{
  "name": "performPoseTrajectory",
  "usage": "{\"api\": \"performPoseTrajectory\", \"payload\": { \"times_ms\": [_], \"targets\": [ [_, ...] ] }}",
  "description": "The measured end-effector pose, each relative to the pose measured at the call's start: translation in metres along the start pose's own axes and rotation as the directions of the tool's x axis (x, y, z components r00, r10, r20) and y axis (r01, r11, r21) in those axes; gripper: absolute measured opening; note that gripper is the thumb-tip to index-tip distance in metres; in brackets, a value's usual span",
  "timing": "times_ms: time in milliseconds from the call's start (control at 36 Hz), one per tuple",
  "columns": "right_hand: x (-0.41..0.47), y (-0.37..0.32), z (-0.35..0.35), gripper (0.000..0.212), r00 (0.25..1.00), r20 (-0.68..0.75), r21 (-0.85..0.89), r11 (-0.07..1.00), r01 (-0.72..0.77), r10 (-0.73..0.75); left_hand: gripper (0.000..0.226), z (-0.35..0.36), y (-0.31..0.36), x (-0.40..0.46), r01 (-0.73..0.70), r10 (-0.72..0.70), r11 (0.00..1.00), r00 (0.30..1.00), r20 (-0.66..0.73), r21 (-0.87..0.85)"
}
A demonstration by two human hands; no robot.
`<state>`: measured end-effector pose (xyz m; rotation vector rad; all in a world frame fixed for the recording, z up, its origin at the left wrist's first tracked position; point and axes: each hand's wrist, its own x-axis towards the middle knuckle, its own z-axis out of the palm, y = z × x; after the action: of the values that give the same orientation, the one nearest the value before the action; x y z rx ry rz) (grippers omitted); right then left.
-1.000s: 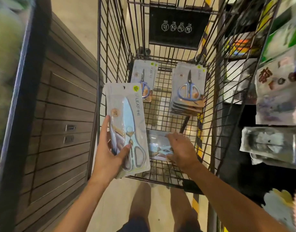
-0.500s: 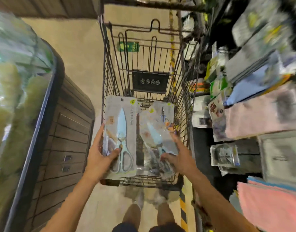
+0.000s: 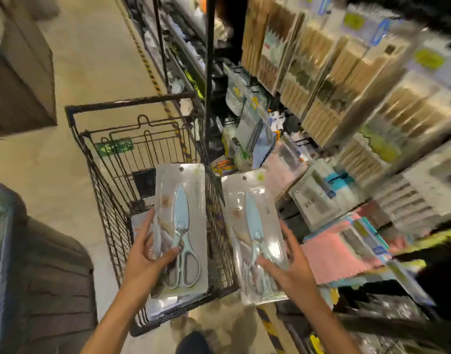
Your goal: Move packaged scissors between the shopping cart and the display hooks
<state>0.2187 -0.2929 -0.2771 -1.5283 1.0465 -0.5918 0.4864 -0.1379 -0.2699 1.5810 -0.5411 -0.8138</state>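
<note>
Both packs are up out of the shopping cart [image 3: 112,159]: right hand [image 3: 287,270] grips 1 scissors pack [image 3: 255,233] lengthwise, hang-hole probably pointing toward the blurred display hooks [image 3: 247,90]; left hand [image 3: 145,256] grips another pack [image 3: 181,231].

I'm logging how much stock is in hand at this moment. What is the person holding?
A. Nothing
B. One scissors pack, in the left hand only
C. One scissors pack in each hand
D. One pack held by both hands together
C: the left hand grips one scissors pack over the cart, and the right hand holds a second scissors pack beside it.
</note>
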Motion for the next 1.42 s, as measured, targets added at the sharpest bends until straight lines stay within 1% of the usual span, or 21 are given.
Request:
{"api": "performPoseTrajectory", "payload": {
  "times_ms": [83, 194, 278, 361, 472, 583, 750, 833, 917, 972, 1028, 1083, 1167, 1250, 1361, 1417],
  "targets": [
    [-0.031, 0.001, -0.024, 0.087, 0.996, -0.093, 0.031, 0.999, 0.006, -0.004, 0.095, 0.021, 0.006, -0.012, -0.036, 0.034, 0.999, 0.998, 0.054, 0.040],
    [-0.069, 0.002, -0.058, 0.084, 0.976, -0.212, 0.045, 0.998, 0.049, -0.039, 0.094, 0.056, 0.023, -0.038, -0.135, 0.125, 0.988, 0.984, 0.123, 0.072],
    [-0.101, 0.005, -0.088, 0.084, 0.967, -0.251, 0.063, 0.996, 0.067, -0.049, 0.095, 0.083, 0.031, -0.063, -0.183, 0.162, 0.979, 0.966, 0.201, 0.091],
    [-0.136, 0.011, -0.114, 0.085, 0.947, -0.312, 0.048, 0.994, 0.097, -0.077, 0.094, 0.110, 0.037, -0.091, -0.220, 0.188, 0.969, 0.952, 0.242, 0.113],
    [-0.183, 0.018, -0.144, 0.087, 0.920, -0.382, 0.073, 0.990, 0.124, -0.087, 0.093, 0.147, 0.041, -0.131, -0.258, 0.215, 0.961, 0.926, 0.312, 0.102],
    [-0.224, 0.029, -0.172, 0.086, 0.910, -0.406, 0.054, 0.991, 0.121, -0.089, 0.090, 0.179, 0.046, -0.172, -0.302, 0.253, 0.950, 0.893, 0.373, 0.079],
    [-0.284, 0.036, -0.204, 0.093, 0.871, -0.485, 0.059, 0.992, 0.114, -0.071, 0.095, 0.214, 0.054, -0.214, -0.335, 0.255, 0.936, 0.853, 0.456, 0.103],
    [-0.312, 0.037, -0.213, 0.095, 0.857, -0.511, 0.063, 0.991, 0.115, -0.067, 0.099, 0.229, 0.059, -0.229, -0.330, 0.249, 0.941, 0.826, 0.506, 0.076],
    [-0.341, 0.035, -0.216, 0.092, 0.836, -0.544, 0.065, 0.989, 0.130, -0.074, 0.096, 0.241, 0.065, -0.246, -0.327, 0.268, 0.945, 0.793, 0.548, 0.011],
    [-0.358, 0.035, -0.216, 0.093, 0.813, -0.577, 0.047, 0.991, 0.126, -0.075, 0.095, 0.247, 0.068, -0.258, -0.359, 0.308, 0.933, 0.772, 0.556, -0.017],
    [-0.374, 0.035, -0.216, 0.093, 0.791, -0.608, 0.048, 0.990, 0.130, -0.074, 0.095, 0.251, 0.068, -0.266, -0.371, 0.319, 0.928, 0.750, 0.579, -0.030],
    [-0.389, 0.034, -0.214, 0.091, 0.766, -0.639, 0.044, 0.990, 0.134, -0.075, 0.095, 0.252, 0.066, -0.271, -0.379, 0.312, 0.925, 0.720, 0.620, -0.025],
    [-0.411, 0.028, -0.210, 0.089, 0.703, -0.708, 0.052, 0.987, 0.150, -0.069, 0.095, 0.253, 0.064, -0.276, -0.368, 0.280, 0.930, 0.674, 0.683, -0.018],
    [-0.431, 0.024, -0.207, 0.089, 0.645, -0.763, 0.054, 0.989, 0.140, -0.050, 0.095, 0.255, 0.064, -0.283, -0.364, 0.275, 0.931, 0.650, 0.708, -0.028],
    [-0.466, 0.024, -0.202, 0.090, 0.563, -0.826, 0.057, 0.992, 0.113, -0.016, 0.094, 0.264, 0.064, -0.301, -0.358, 0.275, 0.931, 0.551, 0.788, -0.075],
    [-0.486, 0.023, -0.201, 0.088, 0.526, -0.851, 0.059, 0.994, 0.092, 0.002, 0.092, 0.272, 0.064, -0.311, -0.378, 0.283, 0.922, 0.517, 0.808, -0.081]
  ]
}}
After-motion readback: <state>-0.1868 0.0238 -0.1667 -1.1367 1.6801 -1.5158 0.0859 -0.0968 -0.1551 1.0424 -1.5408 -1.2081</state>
